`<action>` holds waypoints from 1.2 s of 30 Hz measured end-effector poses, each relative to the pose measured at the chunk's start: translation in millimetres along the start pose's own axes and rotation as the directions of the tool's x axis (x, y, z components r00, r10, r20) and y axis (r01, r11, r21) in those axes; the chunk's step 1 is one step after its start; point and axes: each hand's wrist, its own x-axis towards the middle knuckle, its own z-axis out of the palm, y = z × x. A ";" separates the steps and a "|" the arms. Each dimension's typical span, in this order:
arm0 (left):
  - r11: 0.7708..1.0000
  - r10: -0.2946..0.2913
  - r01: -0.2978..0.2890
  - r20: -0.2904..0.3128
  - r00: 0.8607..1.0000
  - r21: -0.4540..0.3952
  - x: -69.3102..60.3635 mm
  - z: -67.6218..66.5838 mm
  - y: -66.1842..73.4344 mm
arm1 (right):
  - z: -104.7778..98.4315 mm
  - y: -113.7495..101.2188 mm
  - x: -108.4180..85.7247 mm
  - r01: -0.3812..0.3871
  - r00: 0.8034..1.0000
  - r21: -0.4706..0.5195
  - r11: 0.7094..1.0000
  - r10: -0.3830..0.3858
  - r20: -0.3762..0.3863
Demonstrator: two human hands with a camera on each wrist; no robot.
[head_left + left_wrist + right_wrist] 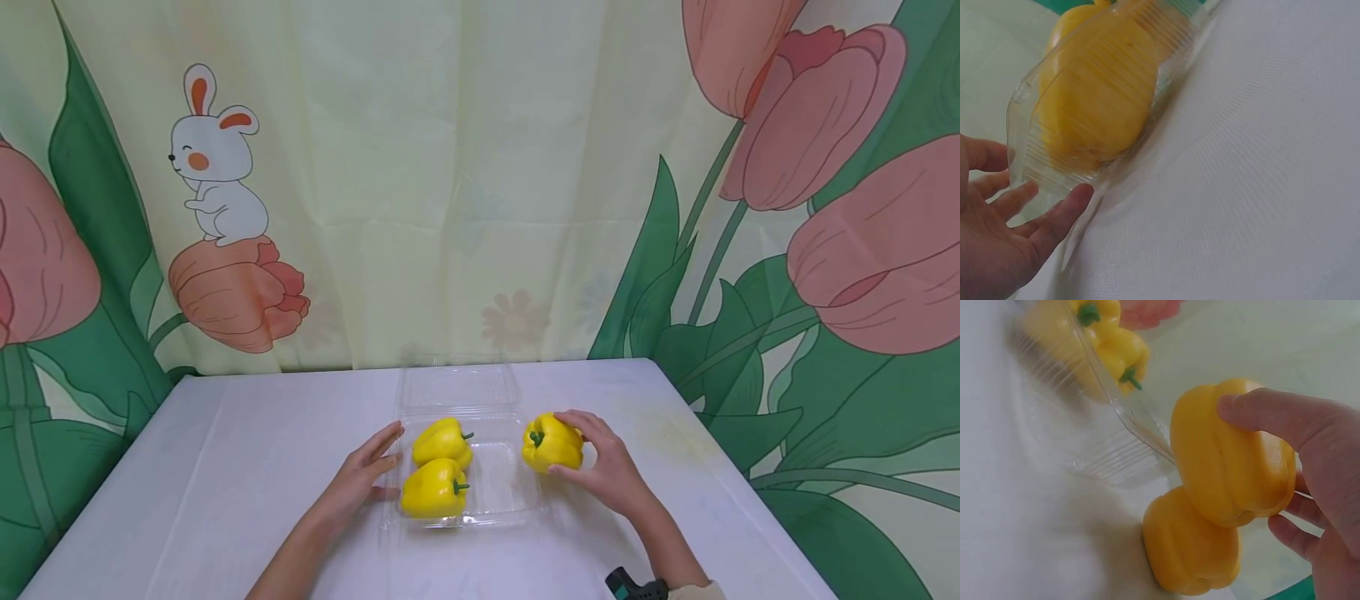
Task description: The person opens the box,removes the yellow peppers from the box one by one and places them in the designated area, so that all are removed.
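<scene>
My right hand [611,471] grips a yellow bell pepper [1229,456] between thumb and fingers, just right of the clear plastic clamshell container [502,492]. In the right wrist view, another yellow bell pepper [1191,550] sits on the table beyond the held one; the head view does not show it distinctly. Two more yellow peppers lie in the container's left half, one farther back [442,442] and one nearer [433,490], their green stems pointing right. At the container's left side is my left hand [356,483], its fingers spread and the fingertips at the clear wall.
The container's clear lid [459,389] is laid back toward the table's far edge. A white cloth covers the table [285,442]. Behind it hangs a curtain [450,208] printed with tulips and a rabbit. A dark wrist device [636,586] shows at the right wrist.
</scene>
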 end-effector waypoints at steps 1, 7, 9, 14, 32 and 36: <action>1.000 -0.001 0.001 0.001 1.000 -0.003 -0.2 -0.1 0.1 | -0.4 0.2 -0.1 -0.003 1.000 0.001 1.000 0.003 0.003; 1.000 0.003 -0.003 0.009 1.000 0.000 -0.3 -0.4 -0.3 | -2.2 1.8 -1.6 -0.011 1.000 0.008 1.000 0.010 0.019; 1.000 0.001 -0.001 0.006 1.000 0.001 -0.1 0.0 -0.4 | -3.5 2.1 -2.2 -0.008 1.000 0.006 1.000 0.008 0.022; 1.000 -0.002 0.002 0.001 1.000 0.003 0.0 0.3 0.1 | -6.7 3.3 -3.3 -0.009 0.999 0.011 1.000 0.009 0.034; 1.000 0.004 -0.004 0.008 1.000 0.000 -0.7 -0.3 0.0 | -10.9 13.5 -9.7 -0.032 0.998 -0.014 0.999 0.032 0.046; 1.000 0.009 -0.009 0.006 1.000 0.006 -0.1 -0.3 -0.4 | -11.7 15.8 -11.2 -0.042 0.998 -0.014 0.999 0.043 0.050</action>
